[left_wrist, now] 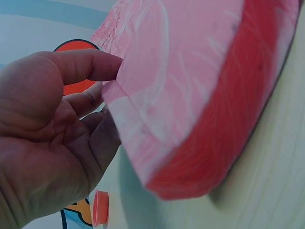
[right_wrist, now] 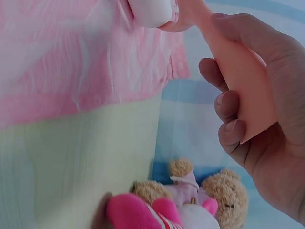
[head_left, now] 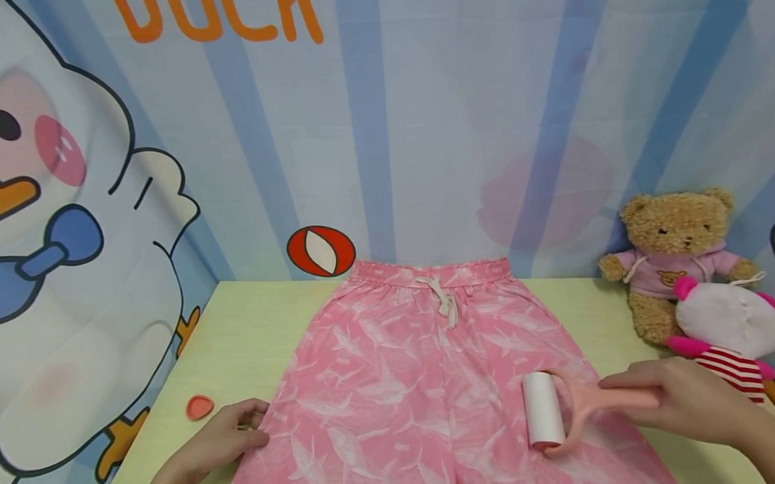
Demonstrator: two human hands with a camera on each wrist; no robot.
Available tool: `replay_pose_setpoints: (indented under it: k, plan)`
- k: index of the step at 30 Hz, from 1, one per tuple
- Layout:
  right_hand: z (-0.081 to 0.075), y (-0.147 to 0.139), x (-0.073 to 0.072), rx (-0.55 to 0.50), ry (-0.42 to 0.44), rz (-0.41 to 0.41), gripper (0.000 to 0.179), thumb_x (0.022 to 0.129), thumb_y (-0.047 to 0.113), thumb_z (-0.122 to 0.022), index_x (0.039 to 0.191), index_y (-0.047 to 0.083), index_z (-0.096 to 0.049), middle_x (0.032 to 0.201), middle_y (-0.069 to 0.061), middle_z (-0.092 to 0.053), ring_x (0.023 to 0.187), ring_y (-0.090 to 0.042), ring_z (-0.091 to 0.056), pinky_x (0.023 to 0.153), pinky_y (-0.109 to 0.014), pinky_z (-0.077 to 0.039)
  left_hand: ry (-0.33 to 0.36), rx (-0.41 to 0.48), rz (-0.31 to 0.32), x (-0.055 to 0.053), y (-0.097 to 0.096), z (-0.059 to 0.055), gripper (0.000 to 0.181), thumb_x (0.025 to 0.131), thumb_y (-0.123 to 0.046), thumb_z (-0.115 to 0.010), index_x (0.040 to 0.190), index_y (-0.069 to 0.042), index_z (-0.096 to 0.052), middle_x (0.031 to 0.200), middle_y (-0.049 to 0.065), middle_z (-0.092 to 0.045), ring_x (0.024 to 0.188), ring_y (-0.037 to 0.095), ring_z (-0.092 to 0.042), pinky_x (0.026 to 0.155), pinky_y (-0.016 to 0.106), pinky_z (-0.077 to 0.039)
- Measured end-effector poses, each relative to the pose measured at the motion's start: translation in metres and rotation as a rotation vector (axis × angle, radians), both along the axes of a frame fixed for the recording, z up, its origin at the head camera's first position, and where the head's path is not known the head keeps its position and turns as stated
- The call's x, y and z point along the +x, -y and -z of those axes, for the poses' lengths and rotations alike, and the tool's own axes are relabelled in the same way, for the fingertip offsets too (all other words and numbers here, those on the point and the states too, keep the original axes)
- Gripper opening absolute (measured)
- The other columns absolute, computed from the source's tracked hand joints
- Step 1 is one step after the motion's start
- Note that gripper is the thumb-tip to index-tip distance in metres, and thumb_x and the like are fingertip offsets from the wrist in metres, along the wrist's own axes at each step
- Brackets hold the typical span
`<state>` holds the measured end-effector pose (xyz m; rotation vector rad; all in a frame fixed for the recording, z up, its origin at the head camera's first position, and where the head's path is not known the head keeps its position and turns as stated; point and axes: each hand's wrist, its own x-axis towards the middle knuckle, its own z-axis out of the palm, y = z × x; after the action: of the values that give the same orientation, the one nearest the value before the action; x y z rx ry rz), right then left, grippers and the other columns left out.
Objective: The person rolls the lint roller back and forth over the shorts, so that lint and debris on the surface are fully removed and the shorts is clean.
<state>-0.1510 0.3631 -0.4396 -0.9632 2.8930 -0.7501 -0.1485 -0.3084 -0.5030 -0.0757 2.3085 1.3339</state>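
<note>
Pink shorts (head_left: 392, 384) with a white leaf-like print lie spread on the table, waistband and white drawstring (head_left: 442, 300) at the far end. My left hand (head_left: 224, 436) pinches their left edge between thumb and fingers; in the left wrist view that edge of the fabric (left_wrist: 157, 95) is lifted a little off the table. My right hand (head_left: 694, 402) grips the peach handle of a lint roller (head_left: 588, 409). Its white roll (head_left: 543, 407) lies over the right leg of the shorts. In the right wrist view my fingers curl round the handle (right_wrist: 243, 86).
A small orange-red ring-shaped cover (head_left: 199, 407) lies on the table left of my left hand. At the back right sit a brown teddy bear (head_left: 679, 246) in a pink top and a white-and-pink plush toy (head_left: 730, 319). A striped cartoon-duck backdrop (head_left: 415, 127) stands behind the table (head_left: 256, 325).
</note>
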Motion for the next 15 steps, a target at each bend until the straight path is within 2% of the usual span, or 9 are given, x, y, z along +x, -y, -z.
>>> replay_pose_setpoints:
  k: [6, 12, 15]
  plan:
    - [0.004, 0.022, -0.005, -0.081, 0.015, -0.063, 0.028, 0.088, 0.030, -0.084, 0.115, 0.032, -0.078, 0.093, 0.021, -0.069, 0.072, 0.004, -0.059, 0.059, -0.025, -0.049, 0.007, 0.008, -0.001, 0.001, 0.000, 0.000, 0.039, 0.092, -0.006, -0.070, 0.128, 0.005, -0.060, 0.102, 0.009, -0.062, 0.093, 0.024, -0.057, 0.076, 0.036, -0.051]
    - [0.014, 0.043, -0.009, -0.121, -0.088, -0.115, 0.032, 0.084, 0.028, -0.088, 0.114, 0.031, -0.078, 0.100, 0.021, -0.071, 0.083, 0.002, -0.065, 0.066, -0.024, -0.052, -0.003, 0.011, -0.001, 0.001, 0.001, 0.001, 0.039, 0.092, -0.006, -0.070, 0.127, 0.005, -0.060, 0.100, 0.009, -0.062, 0.092, 0.024, -0.057, 0.075, 0.036, -0.051]
    - [0.018, 0.051, -0.011, -0.151, -0.104, -0.137, 0.034, 0.082, 0.026, -0.089, 0.114, 0.029, -0.078, 0.098, 0.020, -0.071, 0.080, 0.002, -0.064, 0.067, -0.021, -0.051, 0.000, 0.021, 0.001, 0.001, 0.001, 0.001, 0.039, 0.092, -0.005, -0.070, 0.128, 0.005, -0.060, 0.101, 0.010, -0.062, 0.093, 0.024, -0.057, 0.075, 0.036, -0.051]
